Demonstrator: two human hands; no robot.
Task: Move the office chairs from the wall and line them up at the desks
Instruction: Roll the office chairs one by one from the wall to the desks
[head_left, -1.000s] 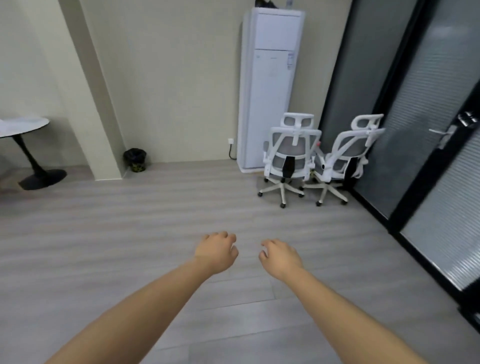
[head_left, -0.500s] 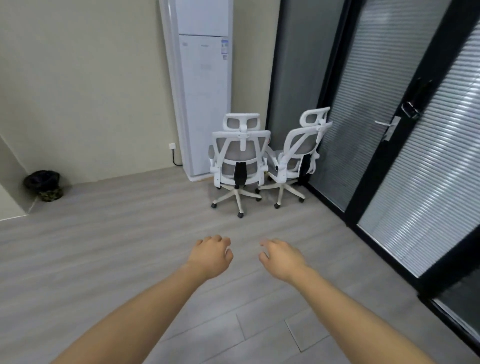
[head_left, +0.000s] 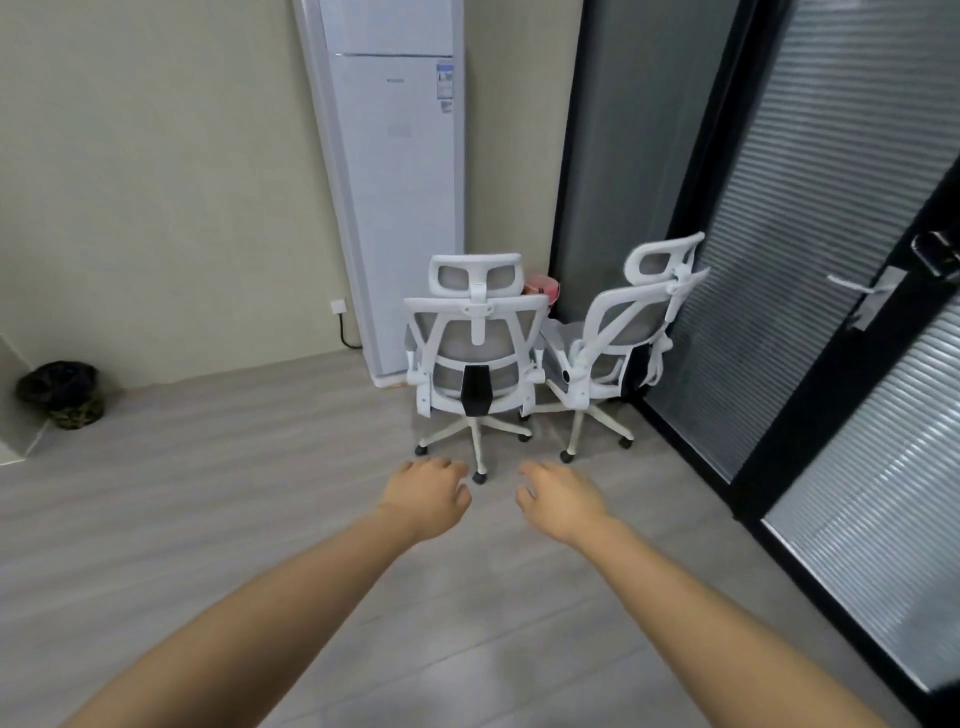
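Hands, left (head_left: 427, 498) and right (head_left: 561, 500), are reaching forward with fingers loosely curled and holding nothing, while two white office chairs (head_left: 475, 353) (head_left: 621, 343) are standing side by side against the far wall beside a tall air conditioner (head_left: 400, 182).

Tall white air conditioner (head_left: 397, 176), black bin (head_left: 62, 387)

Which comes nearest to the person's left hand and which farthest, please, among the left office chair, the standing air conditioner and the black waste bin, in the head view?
From the left hand:
1. Left office chair, just ahead, its wheeled base close to the fingers.
2. Standing air conditioner, behind that chair, against the wall.
3. Black waste bin, far to the left, by the wall corner.
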